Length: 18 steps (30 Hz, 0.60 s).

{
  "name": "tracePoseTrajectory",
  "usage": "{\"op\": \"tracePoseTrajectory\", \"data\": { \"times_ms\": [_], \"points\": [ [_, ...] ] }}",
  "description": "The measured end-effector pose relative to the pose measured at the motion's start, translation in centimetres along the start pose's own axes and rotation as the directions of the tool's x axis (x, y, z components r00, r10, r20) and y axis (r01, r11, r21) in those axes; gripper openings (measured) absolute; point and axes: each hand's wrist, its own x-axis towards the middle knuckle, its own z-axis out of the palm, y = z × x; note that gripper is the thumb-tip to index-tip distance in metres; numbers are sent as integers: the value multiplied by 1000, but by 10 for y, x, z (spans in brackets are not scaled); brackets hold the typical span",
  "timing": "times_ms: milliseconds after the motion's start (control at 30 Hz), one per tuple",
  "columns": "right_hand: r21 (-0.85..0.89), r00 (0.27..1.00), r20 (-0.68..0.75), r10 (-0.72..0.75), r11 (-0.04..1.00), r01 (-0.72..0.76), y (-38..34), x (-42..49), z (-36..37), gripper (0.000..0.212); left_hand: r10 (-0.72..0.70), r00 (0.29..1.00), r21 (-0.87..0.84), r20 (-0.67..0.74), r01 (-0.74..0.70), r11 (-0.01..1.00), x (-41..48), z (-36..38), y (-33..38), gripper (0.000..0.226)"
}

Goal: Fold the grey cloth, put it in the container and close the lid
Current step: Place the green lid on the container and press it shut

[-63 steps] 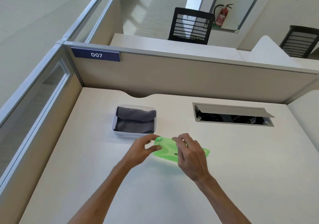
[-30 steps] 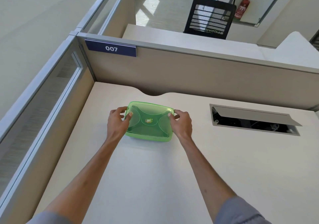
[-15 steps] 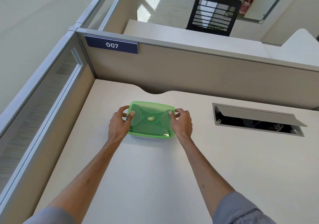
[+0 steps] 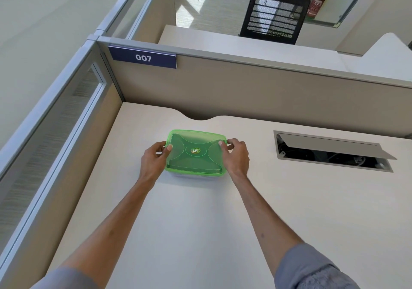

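Left hand gripping left edge of green lid, thumb on top, fingers curled round the rim. Lid seated flat on container, mid-surface. Grey cloth hidden under lid. Right hand clamped on right edge likewise. Open cable hatch far right.

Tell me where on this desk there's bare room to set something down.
The desk is bare between the green lid and the near edge, and right of it below the cable hatch. It is crowded only at the lid, flanked by left hand and right hand.
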Motion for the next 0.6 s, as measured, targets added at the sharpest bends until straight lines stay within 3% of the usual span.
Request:
{"op": "tracePoseTrajectory", "data": {
  "times_ms": [233,333,433,600],
  "points": [
    [53,1000,3,-16,998,16,2,0,-5,30,108,993,355,55,-121,927,-7,10,0,62],
    [60,1000,19,-4,998,3,3,-1,-6,31,99,992,391,75,-121,913,-10,8,1,69],
    [141,998,59,37,989,-45,6,2,-10,28,78,993,350,84,-103,931,-11,4,3,63],
    [187,983,127,133,970,-155,1,11,-14,30,75,996,295,-54,-56,954,6,0,15,50]
  ]
}}
